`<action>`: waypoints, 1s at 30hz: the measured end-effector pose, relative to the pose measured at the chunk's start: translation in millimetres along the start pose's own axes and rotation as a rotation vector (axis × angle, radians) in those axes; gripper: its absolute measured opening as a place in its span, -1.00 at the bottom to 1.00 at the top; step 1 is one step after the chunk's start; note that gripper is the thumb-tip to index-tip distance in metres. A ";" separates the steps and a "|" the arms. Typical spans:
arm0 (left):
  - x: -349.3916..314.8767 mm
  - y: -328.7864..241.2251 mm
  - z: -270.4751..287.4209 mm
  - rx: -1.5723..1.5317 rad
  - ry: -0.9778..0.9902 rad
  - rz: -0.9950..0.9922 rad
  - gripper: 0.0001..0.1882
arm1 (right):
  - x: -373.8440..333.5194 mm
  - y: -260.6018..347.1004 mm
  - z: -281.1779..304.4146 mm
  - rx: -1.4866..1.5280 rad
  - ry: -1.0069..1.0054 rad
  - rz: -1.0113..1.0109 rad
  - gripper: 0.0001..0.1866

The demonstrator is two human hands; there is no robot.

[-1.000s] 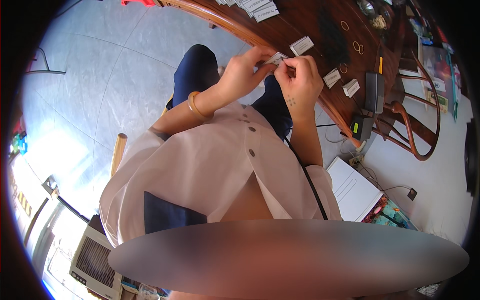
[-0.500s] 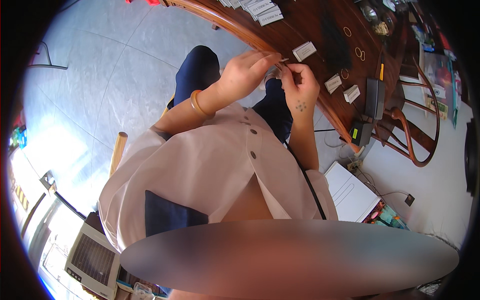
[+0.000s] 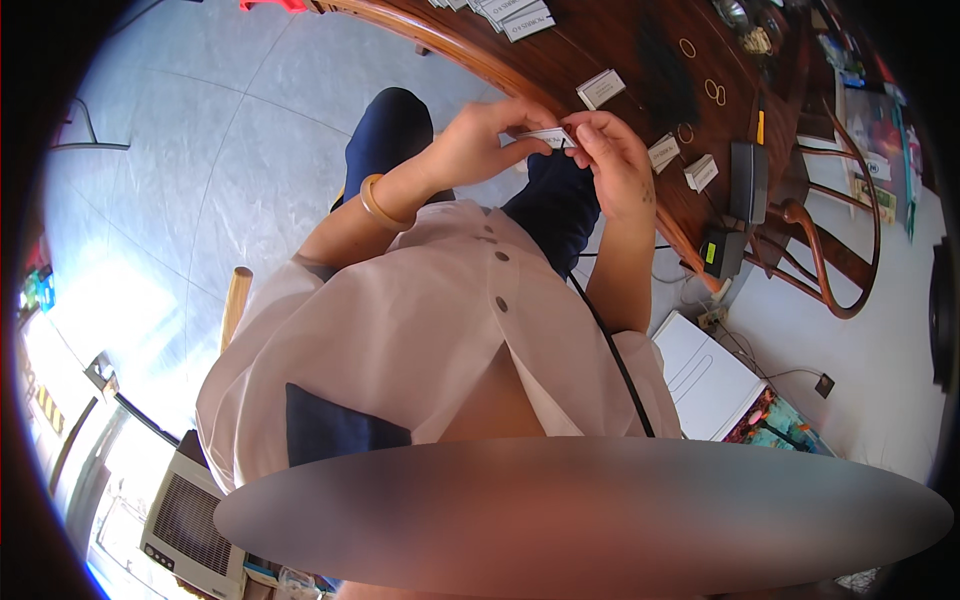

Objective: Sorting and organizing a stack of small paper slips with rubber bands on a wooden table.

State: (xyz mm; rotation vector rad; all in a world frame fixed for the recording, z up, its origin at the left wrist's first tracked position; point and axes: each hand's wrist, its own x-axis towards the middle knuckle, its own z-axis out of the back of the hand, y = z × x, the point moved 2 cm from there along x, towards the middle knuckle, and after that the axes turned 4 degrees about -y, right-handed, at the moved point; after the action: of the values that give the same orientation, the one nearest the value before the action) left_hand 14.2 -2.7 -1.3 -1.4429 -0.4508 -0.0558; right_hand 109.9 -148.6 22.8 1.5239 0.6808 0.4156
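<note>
A small white printed card [image 3: 543, 139] is held up between my two hands in front of the table edge; whether it is one card or a thin stack I cannot tell. My left hand [image 3: 478, 143], a bangle on its wrist, pinches the card's left end between thumb and fingers. The fingers of my right hand [image 3: 617, 165] close on the card's right end, with the thumb on the near side. Beyond my hands, a small stack of white cards [image 3: 600, 90] lies on the dark wooden table [image 3: 580, 45].
More card stacks [image 3: 663, 152] lie right of my hands, and a spread of cards [image 3: 518, 18] at the far edge. Rubber bands [image 3: 714, 91] are scattered on the table. A black box [image 3: 748, 182] stands near a wooden chair [image 3: 835, 250]. Cables lie on the floor below.
The card has turned so its printed face shows; before, only a thin edge was visible. My right hand has shifted slightly right and rotated, and my hands are a little farther apart.
</note>
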 end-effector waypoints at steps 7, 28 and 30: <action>0.2 -7.4 1.7 0.091 0.030 -0.071 -0.79 | 5.5 -9.7 3.4 0.058 0.118 -0.031 -0.84; -1.9 7.2 -7.7 -0.139 -0.132 0.220 -0.79 | -8.7 13.3 -31.8 -1.155 -0.177 1.248 -0.67; -3.3 10.4 -9.3 -0.222 -0.077 0.322 -0.71 | -9.0 10.3 -32.6 -1.102 -0.197 1.253 -0.71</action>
State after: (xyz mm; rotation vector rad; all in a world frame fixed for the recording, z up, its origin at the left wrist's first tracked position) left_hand 16.8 -10.9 -12.6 -1.7250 -0.2764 0.2150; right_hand 84.0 -129.1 37.0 0.6982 -0.7141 1.2812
